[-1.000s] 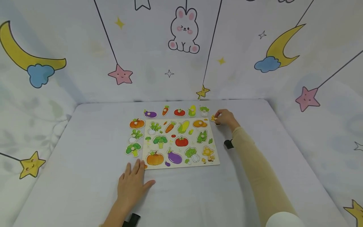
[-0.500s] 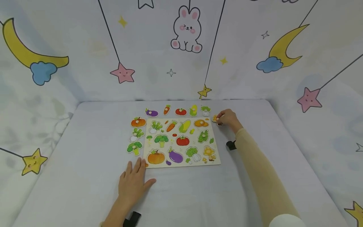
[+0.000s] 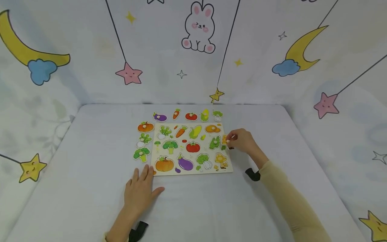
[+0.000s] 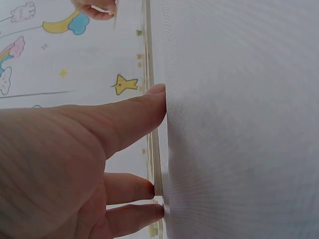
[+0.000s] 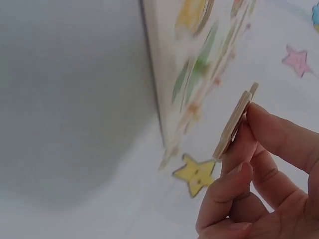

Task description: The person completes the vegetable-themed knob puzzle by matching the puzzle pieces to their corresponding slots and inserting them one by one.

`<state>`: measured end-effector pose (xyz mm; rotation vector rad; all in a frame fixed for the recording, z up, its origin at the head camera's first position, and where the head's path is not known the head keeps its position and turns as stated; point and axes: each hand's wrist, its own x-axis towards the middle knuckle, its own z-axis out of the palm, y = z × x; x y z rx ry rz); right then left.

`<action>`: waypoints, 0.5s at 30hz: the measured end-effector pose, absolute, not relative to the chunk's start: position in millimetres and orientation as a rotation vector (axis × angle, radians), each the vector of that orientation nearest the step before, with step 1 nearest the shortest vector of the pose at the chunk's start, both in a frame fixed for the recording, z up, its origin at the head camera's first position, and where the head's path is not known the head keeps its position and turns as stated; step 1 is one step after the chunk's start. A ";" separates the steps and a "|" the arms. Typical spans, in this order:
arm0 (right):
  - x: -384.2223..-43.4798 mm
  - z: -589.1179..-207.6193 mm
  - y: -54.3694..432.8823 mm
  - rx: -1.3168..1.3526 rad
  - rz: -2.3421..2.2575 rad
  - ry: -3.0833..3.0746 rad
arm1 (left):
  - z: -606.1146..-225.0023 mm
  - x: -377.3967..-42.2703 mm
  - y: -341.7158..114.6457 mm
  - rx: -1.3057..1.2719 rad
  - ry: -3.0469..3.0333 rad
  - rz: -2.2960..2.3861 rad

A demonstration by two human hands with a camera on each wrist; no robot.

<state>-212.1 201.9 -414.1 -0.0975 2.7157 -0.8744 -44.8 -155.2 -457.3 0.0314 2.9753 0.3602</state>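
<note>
My right hand (image 3: 242,141) pinches a yellow mushroom puzzle piece (image 3: 224,139) over the right edge of a pale vegetable puzzle board (image 3: 193,171). In the right wrist view, the thin wooden mushroom piece (image 5: 233,124) appears edge-on between thumb and fingers, raised off the table. My left hand (image 3: 139,193) lies with fingers spread at the board's near left corner, fingertips against its edge. The left wrist view has the thumb (image 4: 134,115) along the board's near side. Printed on the board are matching vegetables, among them a tomato, an eggplant and a mushroom.
Behind the board, eggplant (image 3: 160,117), carrot (image 3: 176,114), tomato (image 3: 191,116), corn (image 3: 204,115) and cabbage (image 3: 217,115) pieces form a row. Pumpkin (image 3: 145,127), radish (image 3: 143,140) and broccoli (image 3: 141,154) pieces line its left side. White cloth (image 3: 78,161) covers the table.
My right hand has picked up the mushroom piece from beyond the board's far right corner and brought it nearer, over the right edge. My left hand stays at the corner.
</note>
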 end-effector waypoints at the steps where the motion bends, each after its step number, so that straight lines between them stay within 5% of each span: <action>1: -205.7 -414.4 198.7 -0.114 -0.870 2.711 | -457.3 -44.7 -155.4 0.031 2.975 0.361; 15: -163.3 -436.5 174.3 -0.132 -0.744 2.740 | -456.9 -44.8 -155.7 0.033 2.979 0.363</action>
